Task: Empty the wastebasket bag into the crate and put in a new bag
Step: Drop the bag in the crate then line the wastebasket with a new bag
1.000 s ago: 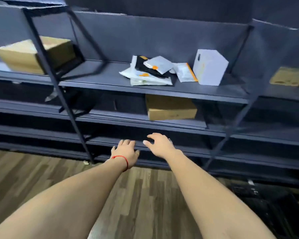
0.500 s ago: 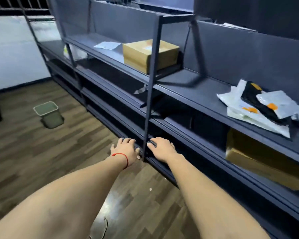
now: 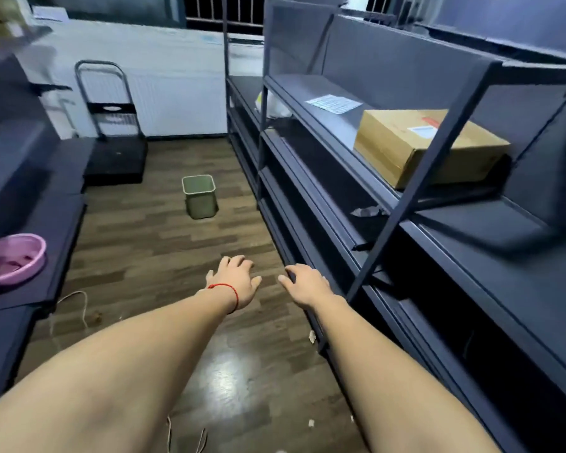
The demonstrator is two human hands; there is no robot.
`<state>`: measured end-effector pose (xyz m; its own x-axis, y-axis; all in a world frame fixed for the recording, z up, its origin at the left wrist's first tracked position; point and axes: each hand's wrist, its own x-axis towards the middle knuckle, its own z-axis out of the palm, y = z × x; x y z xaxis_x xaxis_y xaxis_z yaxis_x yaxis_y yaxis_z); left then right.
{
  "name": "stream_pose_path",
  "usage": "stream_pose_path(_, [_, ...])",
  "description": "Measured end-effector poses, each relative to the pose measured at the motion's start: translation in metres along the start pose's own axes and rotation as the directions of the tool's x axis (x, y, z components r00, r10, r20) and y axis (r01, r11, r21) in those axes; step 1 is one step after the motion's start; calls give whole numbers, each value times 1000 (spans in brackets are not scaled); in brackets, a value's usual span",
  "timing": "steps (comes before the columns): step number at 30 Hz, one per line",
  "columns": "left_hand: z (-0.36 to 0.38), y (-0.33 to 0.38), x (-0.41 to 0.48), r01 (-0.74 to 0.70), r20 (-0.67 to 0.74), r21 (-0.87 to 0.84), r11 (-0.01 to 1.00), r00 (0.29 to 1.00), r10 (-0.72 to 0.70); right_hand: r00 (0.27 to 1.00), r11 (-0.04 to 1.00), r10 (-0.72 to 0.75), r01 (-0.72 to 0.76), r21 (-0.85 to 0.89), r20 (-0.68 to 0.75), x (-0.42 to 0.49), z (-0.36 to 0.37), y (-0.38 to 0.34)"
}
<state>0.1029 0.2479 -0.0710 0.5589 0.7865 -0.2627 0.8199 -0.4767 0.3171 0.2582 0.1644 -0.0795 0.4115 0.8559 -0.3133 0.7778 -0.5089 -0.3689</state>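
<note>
A small green wastebasket (image 3: 199,196) stands upright on the wood floor ahead, near the foot of the right-hand shelving. I cannot tell from here whether it has a bag inside. My left hand (image 3: 235,280), with a red string at the wrist, is stretched forward, palm down, fingers spread and empty. My right hand (image 3: 306,284) reaches out beside it, also empty with fingers apart. Both hands are well short of the wastebasket. No crate is in view.
Dark metal shelving (image 3: 366,197) runs along the right, holding a cardboard box (image 3: 419,145) and a paper sheet (image 3: 333,103). On the left, low dark shelves carry a pink basin (image 3: 12,258). A folding hand cart (image 3: 113,148) stands at the back. A white cord (image 3: 79,305) lies on the floor.
My view has swung left from the shelves to the aisle. The wastebasket has come into the middle of the view. Both hands stay stretched out and empty.
</note>
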Motion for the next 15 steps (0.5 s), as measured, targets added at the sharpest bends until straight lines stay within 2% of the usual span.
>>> stream_pose_path(10, [-28,-21,87,199,-46,-46,979,978,-201,977,978,-189,196,-66,102,136,-38,-26])
stream_pose_path(15, [-44,-48,150,242,-47,-68,968,968,-245,967,970,-219,231,-81,133,209,-40,-54])
